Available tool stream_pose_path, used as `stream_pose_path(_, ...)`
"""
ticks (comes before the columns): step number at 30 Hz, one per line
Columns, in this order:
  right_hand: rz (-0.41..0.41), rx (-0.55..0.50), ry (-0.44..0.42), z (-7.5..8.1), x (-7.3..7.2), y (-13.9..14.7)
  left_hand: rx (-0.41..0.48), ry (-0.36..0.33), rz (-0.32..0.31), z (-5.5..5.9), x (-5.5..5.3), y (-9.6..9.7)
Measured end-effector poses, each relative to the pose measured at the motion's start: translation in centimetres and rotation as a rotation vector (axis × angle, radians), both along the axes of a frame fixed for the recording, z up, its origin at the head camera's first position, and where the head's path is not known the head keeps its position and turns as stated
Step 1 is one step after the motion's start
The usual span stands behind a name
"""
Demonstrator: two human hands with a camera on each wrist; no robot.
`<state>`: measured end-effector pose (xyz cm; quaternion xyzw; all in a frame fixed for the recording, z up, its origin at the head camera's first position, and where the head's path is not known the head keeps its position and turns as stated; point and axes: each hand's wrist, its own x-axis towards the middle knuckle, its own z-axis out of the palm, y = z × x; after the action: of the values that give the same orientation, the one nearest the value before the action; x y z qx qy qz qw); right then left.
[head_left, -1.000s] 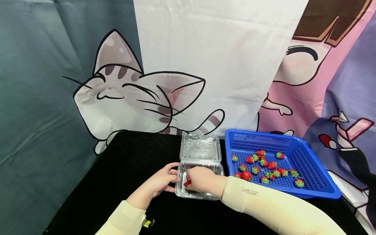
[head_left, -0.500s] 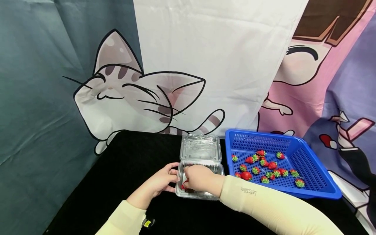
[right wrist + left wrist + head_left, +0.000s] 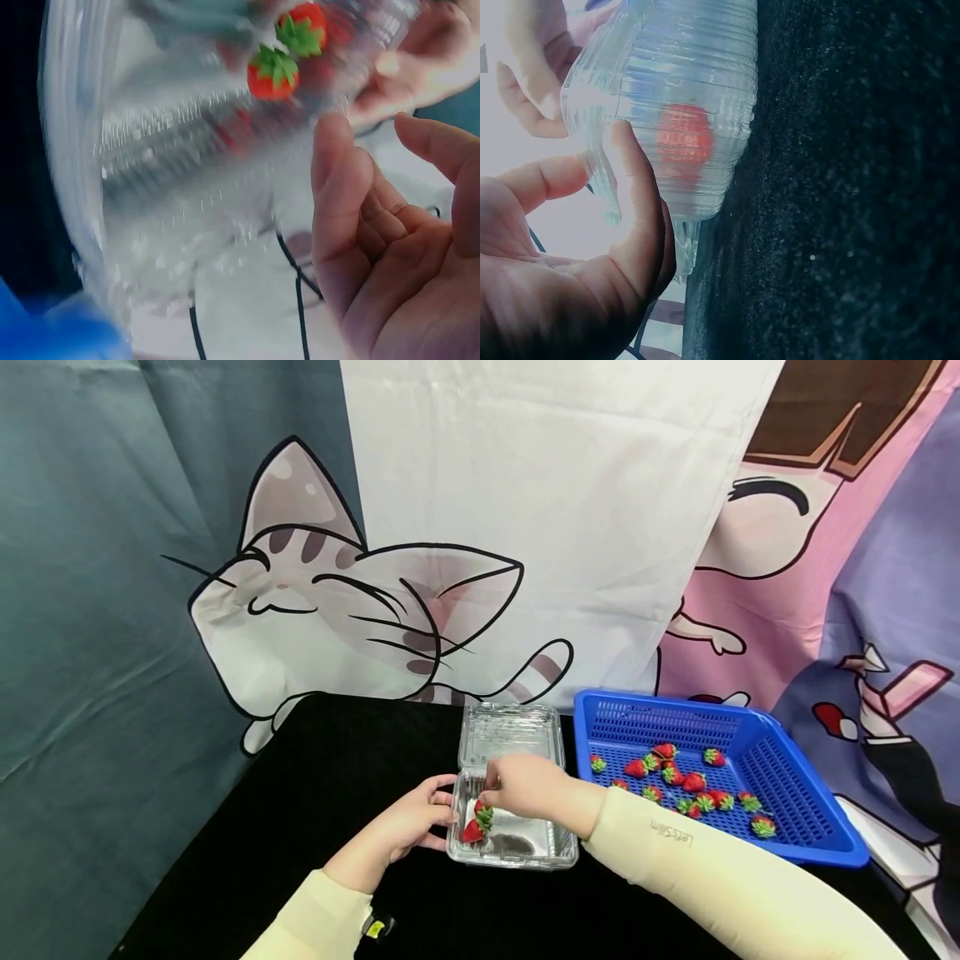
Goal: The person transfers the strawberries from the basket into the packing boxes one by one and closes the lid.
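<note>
Two strawberries [image 3: 472,832] with green leaves lie at the left side of the clear plastic box [image 3: 517,862], whose hinged lid [image 3: 512,735] is folded back behind it. My left hand [image 3: 414,817] holds the box at its left wall. In the left wrist view its thumb is at the rim and its fingers lie against the ribbed outer wall, with red fruit showing through. My right hand [image 3: 528,787] is over the box, just right of the strawberries. Seen from the right wrist, its thumb and fingertips are apart with nothing between them, and both strawberries [image 3: 274,73] are clear of it.
A blue perforated basket [image 3: 817,793] with several strawberries [image 3: 693,782] stands right of the box. The right sleeve [image 3: 675,843] crosses its front left corner. Black cloth [image 3: 360,743] covers the table, and a printed curtain [image 3: 450,485] hangs behind.
My right hand has let go of a strawberry in the box and moved up and slightly right, uncovering the two strawberries. The left hand stays where it was.
</note>
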<state>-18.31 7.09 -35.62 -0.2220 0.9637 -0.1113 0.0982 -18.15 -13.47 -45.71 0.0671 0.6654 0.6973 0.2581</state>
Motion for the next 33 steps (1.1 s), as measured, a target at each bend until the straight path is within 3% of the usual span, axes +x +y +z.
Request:
stream_pose_path(10,-0.105,-0.046,0.05,4.3,-1.6,4.9,-0.006,0.0,-0.001,-0.2,-0.1,0.0)
stream_pose_path(17,-0.181,-0.057,0.107,5.2,-3.4,9.8,0.001,0.004,-0.009,0.0,-0.2,-0.2)
stream_pose_path(23,-0.219,0.02,0.129,3.9,-5.3,14.0,-0.002,0.0,-0.012,0.0,-0.2,-0.1)
stream_pose_path(33,-0.112,0.164,0.031,-1.0,-8.1,17.2,0.009,-0.016,-0.014,-0.1,-0.1,-0.2)
